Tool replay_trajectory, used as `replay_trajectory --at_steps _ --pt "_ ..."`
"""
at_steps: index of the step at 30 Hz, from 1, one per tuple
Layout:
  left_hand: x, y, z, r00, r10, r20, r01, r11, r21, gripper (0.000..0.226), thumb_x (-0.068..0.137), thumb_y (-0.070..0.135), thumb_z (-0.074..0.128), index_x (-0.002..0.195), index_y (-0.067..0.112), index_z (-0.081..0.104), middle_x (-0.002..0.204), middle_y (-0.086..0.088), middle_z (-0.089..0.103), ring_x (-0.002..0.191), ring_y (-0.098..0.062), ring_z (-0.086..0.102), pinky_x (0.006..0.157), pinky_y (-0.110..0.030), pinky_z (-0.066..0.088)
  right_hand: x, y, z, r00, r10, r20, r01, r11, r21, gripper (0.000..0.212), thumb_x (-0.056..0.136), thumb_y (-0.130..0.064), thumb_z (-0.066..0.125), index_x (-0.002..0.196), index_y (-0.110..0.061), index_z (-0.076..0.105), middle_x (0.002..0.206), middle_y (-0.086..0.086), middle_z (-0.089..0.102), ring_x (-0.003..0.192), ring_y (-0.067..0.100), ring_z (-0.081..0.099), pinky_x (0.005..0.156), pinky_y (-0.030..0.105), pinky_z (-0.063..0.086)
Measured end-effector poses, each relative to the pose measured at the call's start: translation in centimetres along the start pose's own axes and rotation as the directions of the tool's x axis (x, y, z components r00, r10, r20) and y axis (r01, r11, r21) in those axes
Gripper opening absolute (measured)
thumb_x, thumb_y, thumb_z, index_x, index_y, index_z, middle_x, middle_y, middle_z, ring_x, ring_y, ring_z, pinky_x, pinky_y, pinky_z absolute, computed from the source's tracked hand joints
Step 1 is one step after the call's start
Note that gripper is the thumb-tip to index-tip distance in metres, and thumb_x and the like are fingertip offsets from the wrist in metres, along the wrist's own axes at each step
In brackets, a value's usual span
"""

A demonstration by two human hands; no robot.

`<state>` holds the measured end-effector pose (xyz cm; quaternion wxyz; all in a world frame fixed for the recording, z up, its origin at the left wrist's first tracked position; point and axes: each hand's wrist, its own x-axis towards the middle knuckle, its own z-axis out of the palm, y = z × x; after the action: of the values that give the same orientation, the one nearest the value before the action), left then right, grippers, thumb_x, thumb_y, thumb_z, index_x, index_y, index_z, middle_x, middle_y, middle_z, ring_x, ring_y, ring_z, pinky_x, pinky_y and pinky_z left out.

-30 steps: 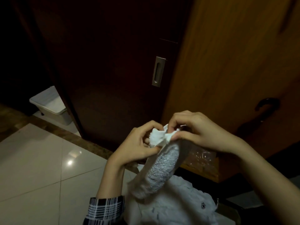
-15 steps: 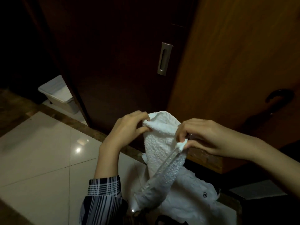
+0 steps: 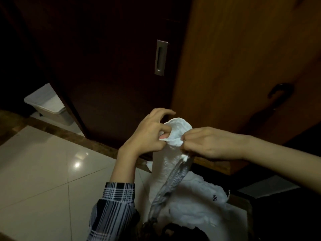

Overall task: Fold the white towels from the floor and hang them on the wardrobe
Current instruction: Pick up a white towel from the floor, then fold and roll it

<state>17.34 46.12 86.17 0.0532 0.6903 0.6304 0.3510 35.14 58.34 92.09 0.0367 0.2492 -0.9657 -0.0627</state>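
A white towel point(image 3: 169, 153) hangs in front of me, its top edge held up between both hands. My left hand point(image 3: 147, 136) pinches the top left corner between thumb and curled fingers. My right hand point(image 3: 208, 143) pinches the top right edge, together with a strip of clear plastic wrap point(image 3: 172, 183) that trails down from it. More white towels point(image 3: 199, 206) lie in a heap on the floor below. The wardrobe point(image 3: 234, 66) stands just behind, with a dark door on the left and a lighter wooden door on the right.
The dark door carries a recessed metal handle point(image 3: 161, 57); the lighter door has a dark curved handle point(image 3: 279, 91). A white bin point(image 3: 46, 105) sits at the left by the wardrobe. Glossy tiles point(image 3: 43, 171) cover the floor on the left.
The towel's top has been gathered narrower, my hands coming closer together. My left fingers have shifted along the top edge.
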Motion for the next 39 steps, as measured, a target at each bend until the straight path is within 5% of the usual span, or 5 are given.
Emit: replay_trajectory --at_steps 8,21,27,31,39 --pt "4.6 -0.4 -3.4 0.938 0.305 0.163 -0.334 0.923 0.192 0.015 0.063 0.018 0.061 0.053 0.017 0.049 0.091 -0.002 0.053 0.085 -0.014 0.038 0.071 -0.028 0.030 0.3 2.2 -0.6 0.983 0.030 -0.182 -0.050 0.993 -0.106 0.037 0.102 -0.002 0.032 0.085 0.001 0.064 0.069 0.011 0.058 0.066 0.030 0.057 0.073 0.041 0.054" --pt "7.9 -3.5 -7.5 0.928 0.265 0.262 -0.371 0.718 0.589 0.026 0.077 0.044 0.061 0.083 0.019 0.068 0.066 0.002 0.061 0.074 -0.023 0.055 0.079 -0.034 0.026 -1.0 3.7 -0.9 0.972 -0.103 -0.211 0.070 0.985 -0.160 0.035 0.102 -0.002 0.036 0.085 0.001 0.067 0.070 0.009 0.063 0.066 0.027 0.060 0.081 0.038 0.052" --pt "9.4 -2.4 -7.6 0.981 0.149 0.128 -0.185 0.919 0.348 0.025 0.081 0.036 0.068 0.085 0.012 0.074 0.088 -0.004 0.072 0.095 -0.016 0.066 0.111 -0.034 0.028 -0.5 3.0 -2.8 0.973 -0.137 -0.185 0.120 0.987 -0.104 0.029 0.102 -0.005 0.035 0.092 0.000 0.061 0.070 0.009 0.060 0.065 0.025 0.056 0.072 0.038 0.053" --pt "10.3 0.0 -7.3 0.994 0.109 0.029 -0.112 0.985 0.133 0.019 0.077 0.025 0.077 0.085 0.008 0.074 0.077 0.001 0.070 0.073 -0.008 0.066 0.067 -0.025 0.052 0.4 3.2 -4.2 0.968 -0.099 -0.232 0.066 0.987 -0.143 0.012 0.099 -0.005 0.034 0.101 -0.010 0.046 0.070 0.005 0.059 0.059 0.020 0.054 0.051 0.031 0.047" --pt "12.9 3.3 -8.9 0.983 0.119 -0.136 -0.129 0.990 -0.064 0.017 0.069 0.018 0.082 0.082 0.020 0.071 0.090 0.005 0.058 0.075 0.004 0.055 0.067 -0.011 0.044 1.1 5.3 -8.1 0.892 0.276 -0.357 -0.356 0.917 -0.181 0.025 0.080 -0.003 0.042 0.105 -0.004 0.047 0.055 -0.005 0.039 0.033 0.013 0.029 0.036 0.017 0.020"
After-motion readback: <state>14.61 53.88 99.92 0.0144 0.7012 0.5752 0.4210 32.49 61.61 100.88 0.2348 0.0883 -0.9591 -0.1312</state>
